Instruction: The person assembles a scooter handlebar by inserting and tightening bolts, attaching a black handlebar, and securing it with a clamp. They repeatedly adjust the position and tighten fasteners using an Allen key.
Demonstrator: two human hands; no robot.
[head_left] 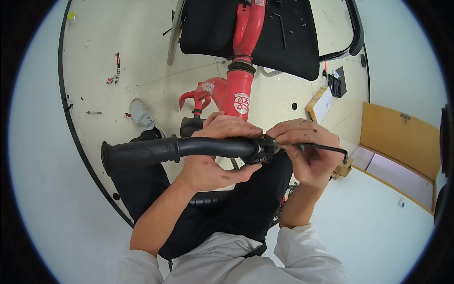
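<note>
A black handlebar [213,147] lies crosswise in front of me, its ribbed rubber grip [142,154] toward the left. My left hand [203,168] is closed round the bar, fingers over the top and thumb below, close to a black metal clamp [266,149]. Beside the clamp, my right hand [307,149] pinches a black hex key [326,148], whose bent end sticks out to the right. Fingers hide the key's other end, so I cannot tell whether it sits in a bolt. Just beyond my hands stands a red bicycle frame [240,85].
A black chair seat [208,33] supports part of the frame and carries another hex key [282,31] and small parts. At right lie a white-topped box [321,104] and a black tool case [335,86]. Scraps [117,66] litter the floor at left.
</note>
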